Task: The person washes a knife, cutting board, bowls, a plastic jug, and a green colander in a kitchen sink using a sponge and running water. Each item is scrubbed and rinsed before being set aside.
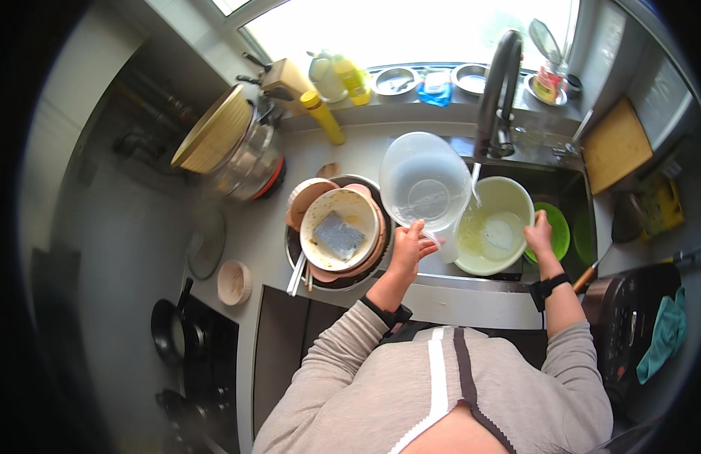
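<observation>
My left hand [406, 249] is closed around the handle of a translucent plastic jug [427, 164], tilted so that I look into its bare inside. The jug overlaps the left rim of a pale green plastic basin [466, 258] in the sink. My right hand [540, 234] grips that basin's right rim. A stream of water [476, 184] falls from the dark faucet [500, 85] into the basin, and some liquid shows at its bottom. Behind my right hand, a bright green bowl [557, 235] sits in the sink [580, 187], partly hidden.
Left of the jug, a large pan [291, 249] holds stacked dirty bowls, the top one [313, 213] with a grey scrubbing pad [339, 234]. Chopsticks [296, 275] stick out over the counter edge. A rice cooker [617, 323] stands at right, a cutting board [617, 147] behind it.
</observation>
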The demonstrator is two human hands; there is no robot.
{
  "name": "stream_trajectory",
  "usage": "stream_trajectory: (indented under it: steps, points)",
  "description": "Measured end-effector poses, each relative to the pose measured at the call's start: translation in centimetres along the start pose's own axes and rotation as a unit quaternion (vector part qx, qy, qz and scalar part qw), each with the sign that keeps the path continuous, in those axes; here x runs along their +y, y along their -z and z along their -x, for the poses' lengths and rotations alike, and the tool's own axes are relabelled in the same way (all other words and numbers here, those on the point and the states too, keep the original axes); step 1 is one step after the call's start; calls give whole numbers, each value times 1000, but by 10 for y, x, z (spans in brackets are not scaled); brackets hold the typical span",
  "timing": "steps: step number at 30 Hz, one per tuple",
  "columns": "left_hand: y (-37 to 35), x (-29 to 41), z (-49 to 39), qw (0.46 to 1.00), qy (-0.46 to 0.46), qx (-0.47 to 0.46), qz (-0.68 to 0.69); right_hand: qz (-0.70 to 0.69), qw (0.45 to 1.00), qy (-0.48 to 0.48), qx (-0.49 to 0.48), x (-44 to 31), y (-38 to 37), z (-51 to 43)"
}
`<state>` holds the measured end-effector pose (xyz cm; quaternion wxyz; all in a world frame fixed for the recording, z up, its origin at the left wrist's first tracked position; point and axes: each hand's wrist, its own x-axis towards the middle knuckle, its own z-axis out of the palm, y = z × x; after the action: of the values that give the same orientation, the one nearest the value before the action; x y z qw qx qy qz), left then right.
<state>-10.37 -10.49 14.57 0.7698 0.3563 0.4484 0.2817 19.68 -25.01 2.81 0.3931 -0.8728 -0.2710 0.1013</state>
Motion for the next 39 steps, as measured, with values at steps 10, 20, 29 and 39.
stream_trajectory:
  steps: [10,20,29,39]
  points:
    - [10,51,-13,991,-107,4,76,14,999,32,-37,4,-19,0]
    - [-34,51,-124,968,-67,91,225,22,999,28,-39,1,-24,-4]
    - [-43,52,-220,906,-64,264,324,24,999,11,-47,-4,-19,3]
    - [-20,24,-257,945,-62,191,256,-12,998,21,-50,-5,-11,1]
